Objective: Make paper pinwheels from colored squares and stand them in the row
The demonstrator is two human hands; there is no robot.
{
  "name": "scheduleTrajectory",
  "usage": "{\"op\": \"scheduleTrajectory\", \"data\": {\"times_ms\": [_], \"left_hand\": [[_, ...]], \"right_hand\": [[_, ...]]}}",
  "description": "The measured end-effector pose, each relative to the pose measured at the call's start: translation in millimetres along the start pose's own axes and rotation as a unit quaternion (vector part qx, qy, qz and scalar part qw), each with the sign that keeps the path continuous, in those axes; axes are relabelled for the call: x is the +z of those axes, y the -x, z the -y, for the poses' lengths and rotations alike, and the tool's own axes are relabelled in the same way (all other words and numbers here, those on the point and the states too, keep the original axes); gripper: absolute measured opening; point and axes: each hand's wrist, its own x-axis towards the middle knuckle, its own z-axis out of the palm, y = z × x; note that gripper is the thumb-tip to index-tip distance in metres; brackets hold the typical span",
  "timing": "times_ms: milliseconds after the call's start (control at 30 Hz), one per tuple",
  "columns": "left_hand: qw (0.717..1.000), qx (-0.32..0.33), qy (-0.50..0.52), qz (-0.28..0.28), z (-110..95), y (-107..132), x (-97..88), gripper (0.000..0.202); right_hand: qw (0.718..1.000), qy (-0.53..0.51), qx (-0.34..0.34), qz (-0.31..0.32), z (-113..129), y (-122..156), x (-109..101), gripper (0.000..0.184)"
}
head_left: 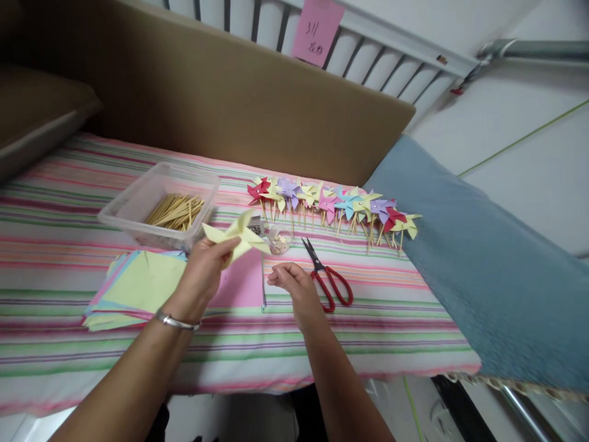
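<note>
My left hand [207,261] pinches a pale yellow paper pinwheel [242,232] at its middle, above a pink sheet [242,283]. No stick shows on this pinwheel. My right hand [297,288] is closed, thumb against fingertips; whatever may be between them is too small to make out. Just right of that hand lie red-handled scissors [329,279], blades pointing away from me. A small round clear cup [280,239] with tiny pieces stands beyond my right hand. Beside it, a small container of dark bits [256,227] is partly hidden by the pinwheel.
A clear plastic box [133,227] holds many wooden sticks [175,212]. Stacked coloured paper [142,279] lies by my left forearm. Several finished pinwheels on sticks [329,205] line the back right. Behind them stands a brown board [257,104]; blue cloth [483,264] covers the right side.
</note>
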Motion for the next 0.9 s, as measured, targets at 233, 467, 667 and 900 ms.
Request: {"op": "scheduleTrajectory", "data": {"times_ms": [233,467,667,900], "left_hand": [[0.985,0.093,0.111,-0.096,-28,-6,-9.3,0.017],[0.988,0.087,0.117,-0.043,-27,-1,-11.6,0.019],[0.97,0.131,0.18,-0.099,-53,-2,-23.7,0.016],[0.959,0.156,0.212,-0.105,-58,-4,-31.9,0.018]], "right_hand": [[0.989,0.143,-0.007,-0.024,-6,0,9,0.017],[0.981,0.19,-0.012,-0.035,-7,-1,20,0.016],[0.977,0.197,-0.048,-0.063,-13,-2,26,0.017],[0.948,0.284,-0.133,-0.05,-11,-16,48,0.021]]}}
